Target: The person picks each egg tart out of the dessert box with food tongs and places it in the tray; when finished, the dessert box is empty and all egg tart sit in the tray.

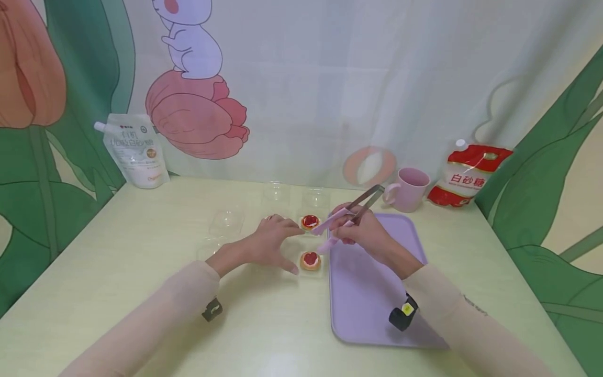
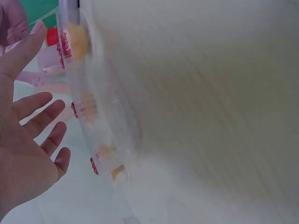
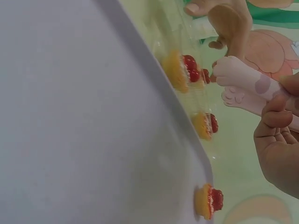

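Note:
My right hand (image 1: 360,230) grips metal tongs (image 1: 369,198) with pink paw-shaped tips, held over the left edge of the purple tray (image 1: 377,314). The tips (image 3: 229,70) are a little apart, with nothing between them. Two fruit tarts with red topping, a near tart (image 1: 310,261) and a farther tart (image 1: 310,222), sit in clear plastic packaging just left of the tray. Beside them my left hand (image 1: 270,241) hovers, fingers spread and thumb out, holding nothing. In the right wrist view another tart (image 3: 209,201) shows at the tray's far edge; my right hand hides that area in the head view.
Clear plastic compartments (image 1: 228,222) extend left and behind the tarts. A pink mug (image 1: 409,189) stands behind the tray, with a red and white sugar pouch (image 1: 466,175) to its right. A white pouch (image 1: 136,152) stands at the back left, before a printed curtain.

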Demonstrator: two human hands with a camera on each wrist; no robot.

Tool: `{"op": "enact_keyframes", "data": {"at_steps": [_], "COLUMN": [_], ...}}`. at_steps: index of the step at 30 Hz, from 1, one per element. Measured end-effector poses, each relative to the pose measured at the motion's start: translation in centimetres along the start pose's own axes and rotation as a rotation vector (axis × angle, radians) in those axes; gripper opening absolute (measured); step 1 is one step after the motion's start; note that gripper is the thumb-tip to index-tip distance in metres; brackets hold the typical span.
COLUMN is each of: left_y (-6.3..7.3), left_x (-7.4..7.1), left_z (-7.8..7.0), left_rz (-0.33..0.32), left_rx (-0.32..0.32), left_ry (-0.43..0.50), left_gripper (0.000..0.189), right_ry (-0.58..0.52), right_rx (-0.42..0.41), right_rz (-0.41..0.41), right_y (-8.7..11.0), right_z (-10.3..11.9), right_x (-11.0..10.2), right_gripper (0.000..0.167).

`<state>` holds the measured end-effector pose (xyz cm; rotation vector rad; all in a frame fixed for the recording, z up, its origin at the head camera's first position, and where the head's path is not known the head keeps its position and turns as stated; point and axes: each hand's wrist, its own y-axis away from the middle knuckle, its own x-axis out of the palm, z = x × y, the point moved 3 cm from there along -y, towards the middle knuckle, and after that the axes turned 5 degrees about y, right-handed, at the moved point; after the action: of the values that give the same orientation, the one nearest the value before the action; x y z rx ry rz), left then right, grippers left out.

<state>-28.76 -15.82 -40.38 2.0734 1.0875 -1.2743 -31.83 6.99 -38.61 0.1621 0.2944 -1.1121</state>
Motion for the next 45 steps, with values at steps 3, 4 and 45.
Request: {"op": "enact_keyframes", "data": {"at_steps": [3, 4, 45], "left_y": [-0.2, -0.3, -1.2], "left_x": [0.7, 0.8, 1.4], "left_z": [-0.2, -0.2, -1.0], "left_rz": [0.029, 0.037, 0.058], "left_rx": [-0.013, -0.015, -0.011], "left_ry": [0.000, 0.005, -0.042], "left_gripper": [0.086, 0.086, 0.078], "right_ry": [0.006, 0.005, 0.120], "right_rx": [0.003, 0.003, 0.007], "right_rz": [0.024, 0.029, 0.027], "right_y": [0.2, 0.2, 0.9], "right_z": [-0.4, -0.5, -2.5], "right_x": [0.7, 0.9, 2.9], "right_gripper": [0.040, 0.040, 0.043]}}
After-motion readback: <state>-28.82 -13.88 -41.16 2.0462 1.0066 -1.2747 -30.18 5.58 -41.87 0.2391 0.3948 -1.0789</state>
